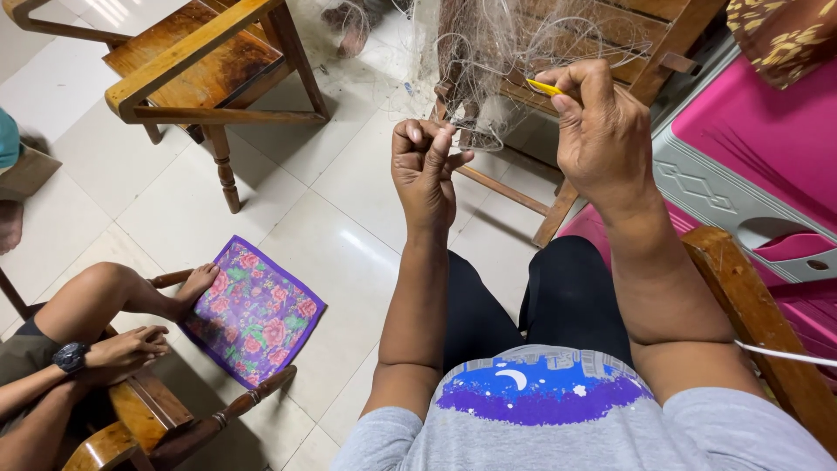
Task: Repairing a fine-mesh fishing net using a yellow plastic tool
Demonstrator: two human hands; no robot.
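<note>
Netting (497, 52) is hanging straight ahead of me, draped over a wooden chair (628, 35), strands running down toward my hands. My left hand (425, 170) is pinching a bunch of mesh, fingers clenched. My right hand (602, 131), higher and nearer the net, is gripping a yellow needle (546, 87) pointing left.
</note>
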